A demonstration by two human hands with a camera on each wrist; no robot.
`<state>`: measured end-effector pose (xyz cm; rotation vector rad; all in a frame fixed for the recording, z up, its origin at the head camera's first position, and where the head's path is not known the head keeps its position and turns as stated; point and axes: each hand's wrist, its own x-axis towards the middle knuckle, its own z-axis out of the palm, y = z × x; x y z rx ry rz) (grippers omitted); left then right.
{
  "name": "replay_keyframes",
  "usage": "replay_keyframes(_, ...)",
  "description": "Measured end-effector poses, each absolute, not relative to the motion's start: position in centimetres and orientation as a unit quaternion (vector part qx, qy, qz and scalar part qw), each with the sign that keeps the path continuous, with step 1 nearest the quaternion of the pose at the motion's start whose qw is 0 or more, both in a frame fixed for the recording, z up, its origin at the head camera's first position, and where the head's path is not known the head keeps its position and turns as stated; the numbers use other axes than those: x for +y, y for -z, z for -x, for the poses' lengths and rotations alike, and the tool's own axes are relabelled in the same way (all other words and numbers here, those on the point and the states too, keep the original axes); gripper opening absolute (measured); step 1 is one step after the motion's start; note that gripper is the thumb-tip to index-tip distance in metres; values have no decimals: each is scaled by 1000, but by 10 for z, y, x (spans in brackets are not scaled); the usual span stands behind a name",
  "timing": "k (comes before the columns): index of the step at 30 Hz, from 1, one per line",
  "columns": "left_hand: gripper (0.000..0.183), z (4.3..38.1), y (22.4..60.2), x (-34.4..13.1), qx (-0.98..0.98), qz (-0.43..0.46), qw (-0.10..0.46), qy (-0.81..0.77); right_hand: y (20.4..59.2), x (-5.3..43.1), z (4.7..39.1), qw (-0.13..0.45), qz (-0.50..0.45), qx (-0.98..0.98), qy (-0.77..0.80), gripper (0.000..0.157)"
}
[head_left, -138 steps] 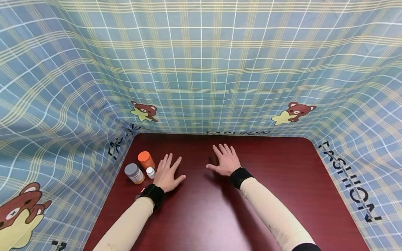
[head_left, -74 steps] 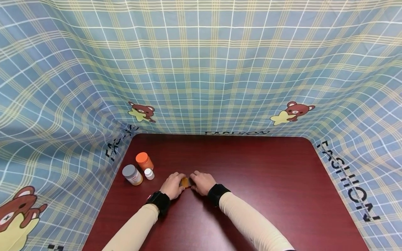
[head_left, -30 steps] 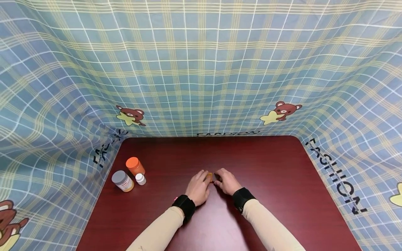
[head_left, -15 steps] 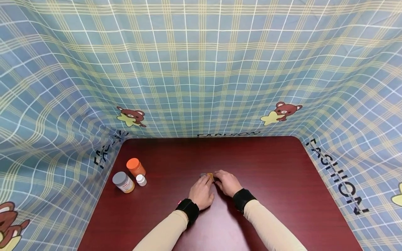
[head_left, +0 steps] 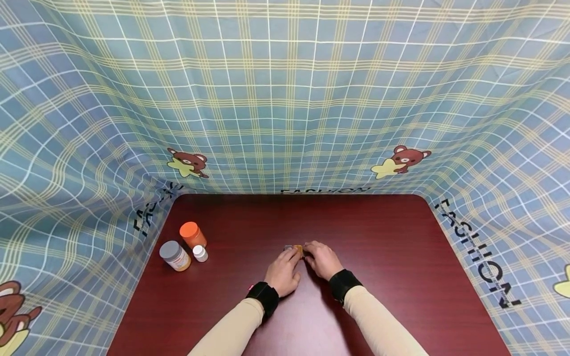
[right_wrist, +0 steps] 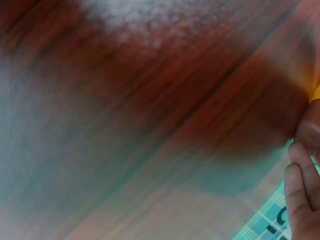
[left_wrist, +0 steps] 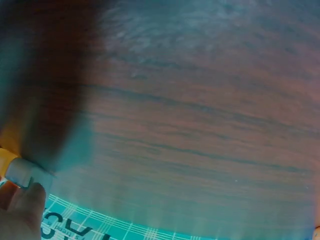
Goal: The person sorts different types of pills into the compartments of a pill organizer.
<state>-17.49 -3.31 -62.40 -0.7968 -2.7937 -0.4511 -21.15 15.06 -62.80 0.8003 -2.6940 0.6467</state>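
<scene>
Both hands meet around a small two-toned thing near the middle of the table. Its amber part (head_left: 299,249) faces right, and a grey translucent end (left_wrist: 20,172) shows in the left wrist view. My left hand (head_left: 282,272) holds it from the near left, fingertips over the top. My right hand (head_left: 323,259) pinches the amber end from the right; in the right wrist view, two of its fingers (right_wrist: 298,187) stretch out beside a sliver of amber. Fingers hide much of the thing, so I cannot tell its kind.
On the left of the dark red table (head_left: 365,222) an orange-lidded jar (head_left: 193,236), a grey-lidded jar (head_left: 175,256) with a white label and a small white bottle (head_left: 200,253) stand close together. A plaid cloth (head_left: 285,123) hangs around the table's back and sides.
The hands came together on the small thing and carried it right. Its grey part showed on the right a second ago and now lies to the left of the amber. The jars stayed put.
</scene>
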Motion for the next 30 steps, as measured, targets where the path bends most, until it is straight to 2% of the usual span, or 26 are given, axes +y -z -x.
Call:
replay_keyframes(9,53,178,629,-34,-948,259,97,155,631,150,213,116,-275,-920,-255,30)
replay_keyframes(23,49,180,637,-30,-935,266,139,188,632,152,215,112,-271,-924,-247,29)
replay_keyframes(30,48,182,637,-30,-935,263,134,195,629,152,217,102,-269,-926,-245,29)
